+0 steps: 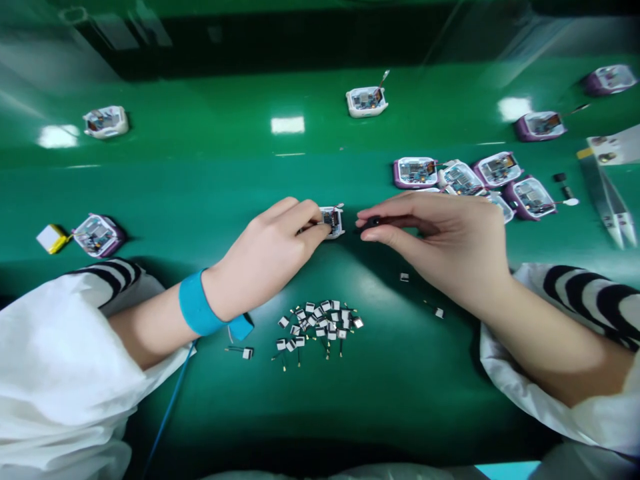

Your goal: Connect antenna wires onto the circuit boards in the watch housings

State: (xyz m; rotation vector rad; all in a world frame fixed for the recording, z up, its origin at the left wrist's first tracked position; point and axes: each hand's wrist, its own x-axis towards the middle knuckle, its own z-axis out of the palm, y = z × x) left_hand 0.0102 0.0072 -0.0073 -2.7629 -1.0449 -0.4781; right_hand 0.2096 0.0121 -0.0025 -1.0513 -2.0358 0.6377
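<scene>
The left grip (267, 257) is closed, its thumb and fingertips clamped on a small white-framed casing (332, 222) with a circuit board inside, which sits near the middle of the green bench (400, 393). The right grip (440, 247) pinches a small black part (373, 223) between thumb and forefinger, just beside that casing. The likeliest trouble, in my judgement, is the black part slipping from so narrow a pinch and falling among the loose pieces, or the casing skidding on the glossy bench under finger pressure and straining the fine lead (340, 206) at its far corner. Toward the near edge, a heap of small white square parts with thin wire tails (315, 330) lies just below the hands, where a careless wrist could scatter it. A blue wrist strap (197, 303) trails a blue cord (173, 407) over the near edge and could snag. Toward the far edge, a cluster of purple-rimmed casings (415, 173) sits close to the right grip's knuckles, and a yellow-wrapped battery (51, 239) lies off to the left.
</scene>
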